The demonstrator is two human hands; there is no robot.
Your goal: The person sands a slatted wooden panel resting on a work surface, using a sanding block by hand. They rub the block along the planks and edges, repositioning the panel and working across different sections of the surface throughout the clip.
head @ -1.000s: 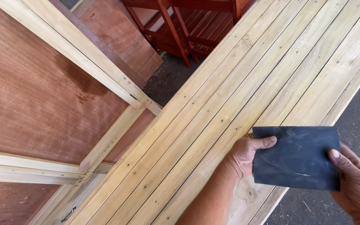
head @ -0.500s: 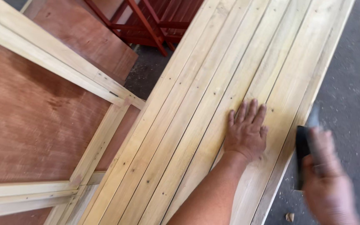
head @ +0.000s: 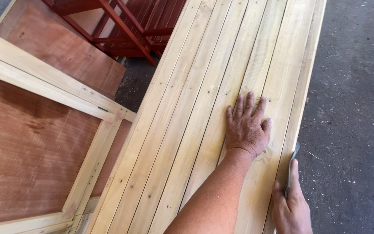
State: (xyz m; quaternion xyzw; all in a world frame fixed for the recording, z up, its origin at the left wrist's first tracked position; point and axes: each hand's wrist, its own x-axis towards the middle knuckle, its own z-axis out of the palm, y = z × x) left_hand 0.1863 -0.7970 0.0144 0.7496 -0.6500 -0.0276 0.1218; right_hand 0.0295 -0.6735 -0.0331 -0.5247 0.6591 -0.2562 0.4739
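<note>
My left hand (head: 247,125) lies flat, fingers spread, on a panel of pale wooden slats (head: 204,86) that runs from the lower left to the upper right. My right hand (head: 291,208) is at the panel's right edge, low in the view, gripping a dark sheet of sandpaper (head: 292,161) that is seen edge-on against the side of the outer slat. Most of the sheet is hidden behind the hand and the slat edge.
A reddish plywood board with a pale wooden frame (head: 44,130) lies to the left. Red-painted wooden furniture (head: 126,26) stands at the top. Dark concrete floor (head: 356,108) borders the panel on the right.
My left hand let go of the sandpaper and went flat on the slats. My right hand carried the sheet down to the panel's right edge, turning it edge-on. The view shifted left.
</note>
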